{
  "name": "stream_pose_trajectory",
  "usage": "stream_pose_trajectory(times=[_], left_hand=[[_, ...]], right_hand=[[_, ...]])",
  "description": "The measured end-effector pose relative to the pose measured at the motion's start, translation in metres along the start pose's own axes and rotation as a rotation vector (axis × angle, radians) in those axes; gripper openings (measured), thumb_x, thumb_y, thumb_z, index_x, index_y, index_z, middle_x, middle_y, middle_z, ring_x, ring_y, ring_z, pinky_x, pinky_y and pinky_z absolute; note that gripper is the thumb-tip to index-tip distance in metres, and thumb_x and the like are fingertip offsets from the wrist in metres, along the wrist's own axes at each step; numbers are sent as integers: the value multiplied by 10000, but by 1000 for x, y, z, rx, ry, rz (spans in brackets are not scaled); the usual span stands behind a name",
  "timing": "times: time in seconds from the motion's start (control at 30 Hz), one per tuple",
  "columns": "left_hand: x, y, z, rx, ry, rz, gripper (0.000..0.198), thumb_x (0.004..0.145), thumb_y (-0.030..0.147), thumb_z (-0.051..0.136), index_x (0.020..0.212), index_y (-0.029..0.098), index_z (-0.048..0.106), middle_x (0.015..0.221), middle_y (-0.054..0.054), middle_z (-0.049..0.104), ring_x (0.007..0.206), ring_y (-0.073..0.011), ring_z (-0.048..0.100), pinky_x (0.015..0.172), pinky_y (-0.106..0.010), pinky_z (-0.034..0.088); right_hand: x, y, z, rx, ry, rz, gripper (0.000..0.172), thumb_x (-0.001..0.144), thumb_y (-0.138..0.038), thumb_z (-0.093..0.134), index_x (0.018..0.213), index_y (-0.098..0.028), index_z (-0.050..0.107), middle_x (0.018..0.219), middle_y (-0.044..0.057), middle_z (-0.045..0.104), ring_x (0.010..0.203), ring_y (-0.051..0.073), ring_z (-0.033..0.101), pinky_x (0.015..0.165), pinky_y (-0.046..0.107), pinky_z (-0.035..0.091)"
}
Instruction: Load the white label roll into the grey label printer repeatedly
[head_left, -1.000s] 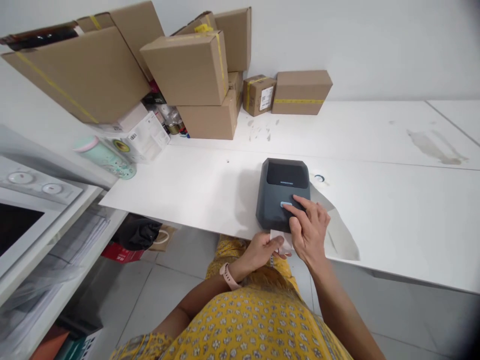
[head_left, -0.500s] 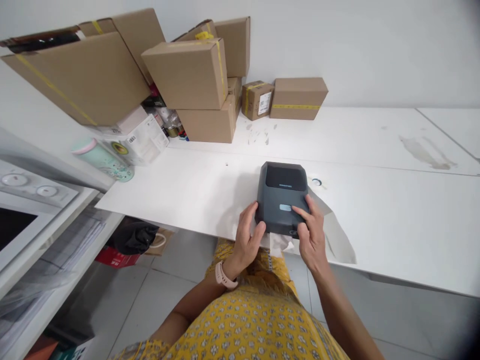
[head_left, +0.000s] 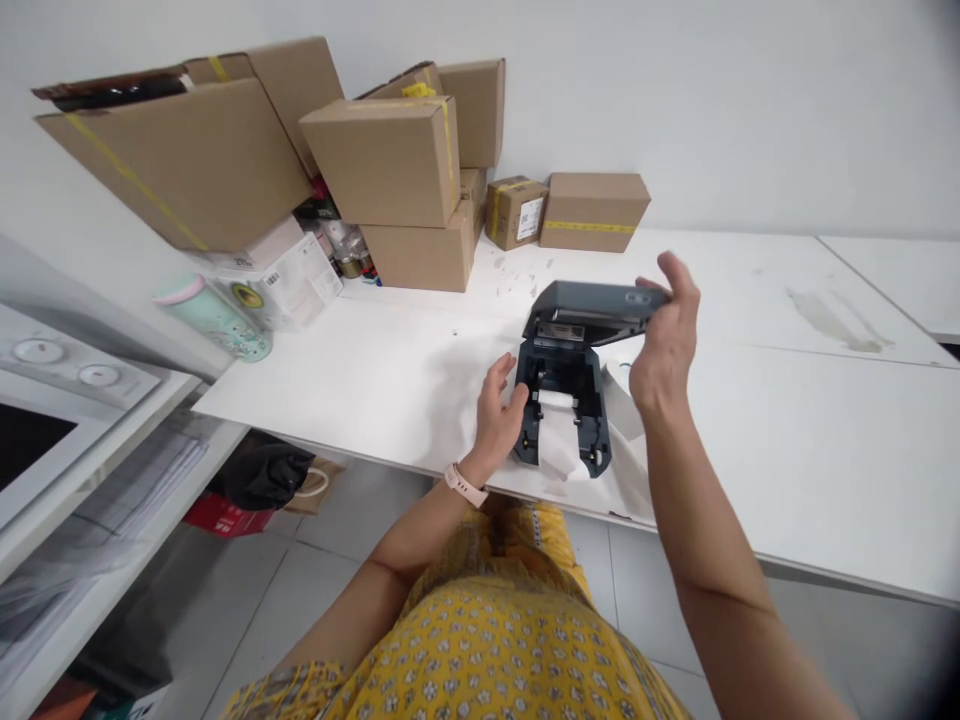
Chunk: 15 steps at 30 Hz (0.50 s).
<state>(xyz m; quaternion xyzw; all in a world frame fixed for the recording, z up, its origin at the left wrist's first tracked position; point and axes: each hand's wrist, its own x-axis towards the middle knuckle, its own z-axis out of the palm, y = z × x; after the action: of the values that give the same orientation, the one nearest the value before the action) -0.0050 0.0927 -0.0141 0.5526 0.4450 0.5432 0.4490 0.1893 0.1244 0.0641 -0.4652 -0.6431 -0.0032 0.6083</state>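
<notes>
A dark grey label printer (head_left: 564, 412) stands near the front edge of the white table (head_left: 787, 420), its lid (head_left: 592, 300) swung up. My right hand (head_left: 664, 335) grips the raised lid's front edge. My left hand (head_left: 496, 410) is pressed against the printer's left side, fingers curved on the casing. Inside the open body lies a strip of white label paper (head_left: 556, 440) that runs out over the front. A pale sheet (head_left: 626, 420) lies under and to the right of the printer.
Stacked cardboard boxes (head_left: 390, 165) with yellow tape fill the table's back left corner, with two small boxes (head_left: 570, 210) beside them. A mint bottle (head_left: 214, 318) and a white carton (head_left: 289, 275) lie at left. A white machine (head_left: 52, 400) stands on a shelf at far left.
The printer lid went from closed to lifted open. My right hand rose with the lid, and my left hand moved from the paper at the front to the printer's left side.
</notes>
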Motion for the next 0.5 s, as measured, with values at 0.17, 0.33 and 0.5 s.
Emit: stream_pose_trajectory(times=[0.17,0.33,0.5], left_hand=[[7,-23,7,184,-95,-122,644,889,328,635,1489,223,426,1551,-143,485,1450,-319,440,1178,-472,374],[18,-17,8,321,-102,-183,717,831,284,681,1495,236,414,1492,-143,556,1374,-347,521,1129,-490,409],[26,-15,8,394,-104,-177,731,839,298,676,1510,221,396,1465,-154,583,1319,-368,576,1094,-508,435]], right_hand=[[68,44,19,-72,-26,53,607,1047,-587,286,1480,-195,454,1395,147,589,1287,262,563,1084,484,440],[114,86,32,-63,-160,288,705,1013,-628,251,1285,-88,614,1305,151,653,1222,229,596,1026,367,459],[88,58,17,-161,-40,123,566,1020,-535,448,1391,-118,541,1426,191,582,1283,256,559,1066,396,438]])
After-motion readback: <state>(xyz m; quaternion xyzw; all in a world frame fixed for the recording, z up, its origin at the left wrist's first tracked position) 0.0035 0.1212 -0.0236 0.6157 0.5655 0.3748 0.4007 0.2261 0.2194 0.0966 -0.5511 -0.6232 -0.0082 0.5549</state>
